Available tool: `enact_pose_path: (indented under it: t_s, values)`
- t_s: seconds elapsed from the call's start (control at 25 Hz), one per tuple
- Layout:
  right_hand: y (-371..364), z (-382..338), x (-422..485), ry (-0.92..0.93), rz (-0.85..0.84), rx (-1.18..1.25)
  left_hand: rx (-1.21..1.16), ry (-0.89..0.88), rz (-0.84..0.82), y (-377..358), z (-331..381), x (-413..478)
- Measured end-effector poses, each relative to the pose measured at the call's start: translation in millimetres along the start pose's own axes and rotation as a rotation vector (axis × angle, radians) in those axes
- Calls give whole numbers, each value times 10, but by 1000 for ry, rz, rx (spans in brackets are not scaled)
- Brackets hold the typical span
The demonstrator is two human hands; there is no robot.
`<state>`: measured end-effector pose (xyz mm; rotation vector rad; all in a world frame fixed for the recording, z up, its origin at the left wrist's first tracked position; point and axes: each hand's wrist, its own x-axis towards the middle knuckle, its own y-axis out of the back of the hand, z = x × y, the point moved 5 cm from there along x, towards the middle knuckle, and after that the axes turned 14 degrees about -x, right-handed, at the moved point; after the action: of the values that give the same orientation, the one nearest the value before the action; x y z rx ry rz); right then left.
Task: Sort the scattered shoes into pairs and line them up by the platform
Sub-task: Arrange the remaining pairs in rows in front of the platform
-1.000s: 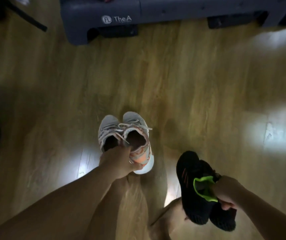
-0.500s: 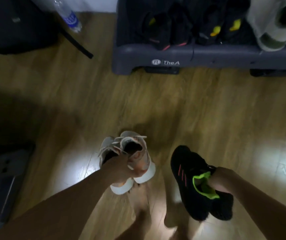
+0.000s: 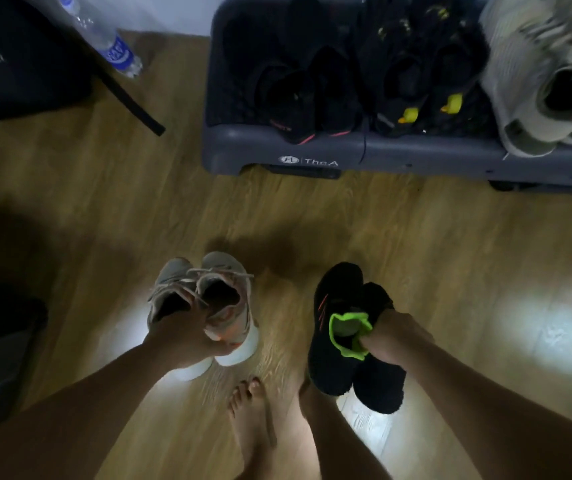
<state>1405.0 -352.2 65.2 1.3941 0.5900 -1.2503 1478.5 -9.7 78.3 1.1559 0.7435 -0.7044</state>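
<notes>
Hands both grip, short of the platform [image 3: 398, 154]: left hand [image 3: 187, 332] pinches grey sneakers [image 3: 223, 268], right hand [image 3: 390, 337] black sneakers [image 3: 340, 289], by collars, likely soft and light.

Pale shoes [image 3: 534, 71] blurred, cut off by right edge.

We see a glossy wood-grain floor [image 3: 416, 237], a matt grey plastic platform [image 3: 416, 154], knitted black cloth sneakers [image 3: 340, 296], and a clear plastic bottle [image 3: 104, 39].
</notes>
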Motion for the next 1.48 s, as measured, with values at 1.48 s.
enact_pose_path:
  t_s: [1.48]
  values:
    - [259, -719, 1407, -89, 459, 33, 172, -290, -47, -318, 367, 1627]
